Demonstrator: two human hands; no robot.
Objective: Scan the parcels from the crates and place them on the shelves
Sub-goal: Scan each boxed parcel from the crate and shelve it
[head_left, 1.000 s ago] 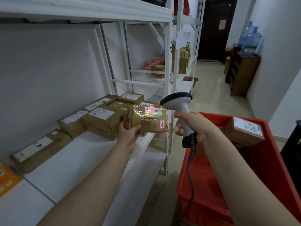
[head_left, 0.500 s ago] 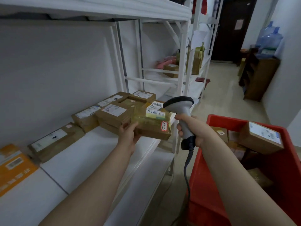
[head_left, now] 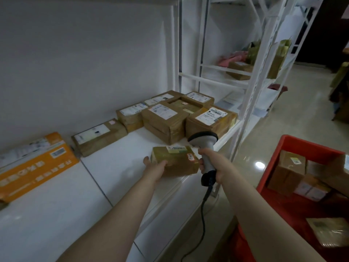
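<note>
**Listener:** Where is the parcel being handled?

**Describer:** A small brown taped parcel (head_left: 175, 161) is at the front edge of a white shelf (head_left: 117, 163); I cannot tell whether it rests on the board or hangs just above it; a white label and a small handwritten sticker show on its top.

**Listener:** And the hands?

**Describer:** The left hand (head_left: 154, 168) grips the taped parcel's left end; its thumb curls over the near top edge, one fingertip shows past the left corner, and the other fingers are hidden beneath; the right hand (head_left: 215, 165), just right of the taped parcel, has its fingers wrapped tightly round the handle of a grey scanner (head_left: 204, 139); the scanner's head stands just above the taped parcel's right end; a dark cable (head_left: 203, 220) hangs from the handle, below and right of the taped parcel.

**Listener:** What lies around it?

**Describer:** Behind the taped parcel, a cluster of labelled boxes (head_left: 166, 120) stands on the same shelf, packed against one another; further left of the taped parcel, a flat brown box (head_left: 98, 135) and then an orange box (head_left: 35, 167) lie along the wall; well apart to the taped parcel's right, and lower, a red crate (head_left: 306, 144) holds several more brown parcels (head_left: 289, 171); behind and to the right of the taped parcel, more white shelving (head_left: 245, 82) carries a few blurred items beside a glossy floor (head_left: 292, 118).
</note>
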